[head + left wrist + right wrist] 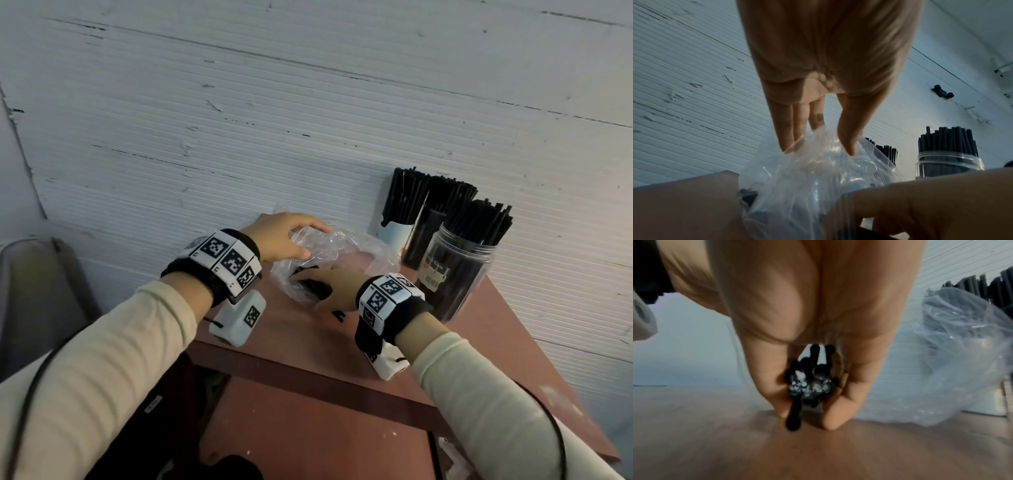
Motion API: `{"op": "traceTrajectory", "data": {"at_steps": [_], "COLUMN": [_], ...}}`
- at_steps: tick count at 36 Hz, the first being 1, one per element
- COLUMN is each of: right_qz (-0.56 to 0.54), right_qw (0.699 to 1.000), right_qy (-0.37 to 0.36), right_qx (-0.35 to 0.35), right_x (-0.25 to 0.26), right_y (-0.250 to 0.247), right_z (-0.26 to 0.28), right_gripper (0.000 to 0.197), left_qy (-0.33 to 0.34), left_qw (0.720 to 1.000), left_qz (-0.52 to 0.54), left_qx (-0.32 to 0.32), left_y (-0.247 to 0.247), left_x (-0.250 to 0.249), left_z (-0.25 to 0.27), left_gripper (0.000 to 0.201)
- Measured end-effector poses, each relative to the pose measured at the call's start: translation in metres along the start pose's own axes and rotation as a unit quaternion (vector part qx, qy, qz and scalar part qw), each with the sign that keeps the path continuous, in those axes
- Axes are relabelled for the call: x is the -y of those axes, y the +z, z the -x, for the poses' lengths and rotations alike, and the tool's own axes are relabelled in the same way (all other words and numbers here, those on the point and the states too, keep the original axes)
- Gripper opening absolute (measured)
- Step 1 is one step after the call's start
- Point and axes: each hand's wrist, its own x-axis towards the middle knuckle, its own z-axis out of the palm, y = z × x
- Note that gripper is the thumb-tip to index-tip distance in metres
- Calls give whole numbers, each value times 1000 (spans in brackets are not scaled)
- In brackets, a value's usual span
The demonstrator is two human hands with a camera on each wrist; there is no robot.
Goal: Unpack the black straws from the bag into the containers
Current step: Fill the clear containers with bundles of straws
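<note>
Sleeves fill the bottom of the head view, and just past them the right hand (337, 289) sits at six o'clock of the clear plastic bag (329, 253), thumb and fingers curled round a small bundle of black straws (810, 382). In the right wrist view the straw ends poke toward the lens, one hanging lower than the rest, fingertips touching the reddish surface (496, 342). Up at ten o'clock, the left hand (284, 236) pinches the crumpled top of the bag between thumb and fingers, holding it down.

So the step looks like drawing a handful out of the bag. Whether more straws remain inside I cannot tell; the plastic is too crinkled.

Next move, I'd judge: slide the bundle free, turn it upright, carry it toward two o'clock. Three containers stand there against the ribbed wall (239, 120): a clear jar (459, 274), a dark tumbler (423, 236), a pale cup (397, 236), all bristling with straws already. Room inside looks tight.

Watch the edges: the surface's near edge runs close behind the right wrist, and that loose low straw could slip. Open room lies at nine o'clock.
</note>
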Motion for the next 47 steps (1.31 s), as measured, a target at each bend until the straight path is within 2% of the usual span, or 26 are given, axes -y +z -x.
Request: {"op": "traceTrajectory", "data": {"at_steps": [4, 8, 13, 17, 21, 23, 25, 27, 30, 32, 34, 38, 43, 47], "right_qz": [-6, 59, -42, -56, -63, -76, -110, -129, -124, -147, -162, -171, -156, -139], "right_qw": [1000, 996, 996, 996, 997, 996, 993, 991, 991, 987, 984, 973, 934, 875], "right_qy": [19, 13, 22, 1, 21, 33, 33, 28, -1, -20, -26, -38, -58, -91], "right_qx": [-1, -69, -74, -73, -48, -38, -28, -26, -52, -59, -75, -148, -316, -455], "right_x": [-4, -8, -20, -33, -44, -48, -52, -54, -54, -55, -54, -59, -59, -52], "right_y": [1, -5, -7, -14, -26, -31, -36, -40, -46, -49, -53, -63, -81, -88], "right_z": [-6, -1, 9, 34, 72, 88, 101, 113, 130, 142, 155, 177, 196, 192], "right_gripper": [49, 34, 44, 43, 38, 39, 41, 43, 44, 43, 42, 41, 30, 40], "left_qy": [-9, -8, -5, 16, 64, 98, 146, 189, 192, 182, 177, 140, 122, 103], "left_qw": [1000, 1000, 1000, 999, 993, 989, 985, 980, 977, 977, 979, 986, 983, 965], "left_qz": [-18, -12, -19, -28, -76, -75, -68, -57, -82, -103, -98, -21, 107, 228], "left_qx": [-8, -23, -13, -4, -69, -78, -66, -19, 37, 40, 7, -83, -86, -71], "left_y": [1, 2, 6, 8, 13, 20, 30, 44, 67, 81, 92, 104, 105, 109], "left_x": [2, 2, -3, -7, -18, -32, -52, -68, -86, -97, -105, -120, -140, -154], "left_z": [-1, -1, 2, 5, 9, 13, 16, 15, 7, 5, 3, 1, -4, -9], "left_gripper": [54, 54, 53, 56, 53, 53, 54, 62, 77, 79, 65, 32, 25, 26]}}
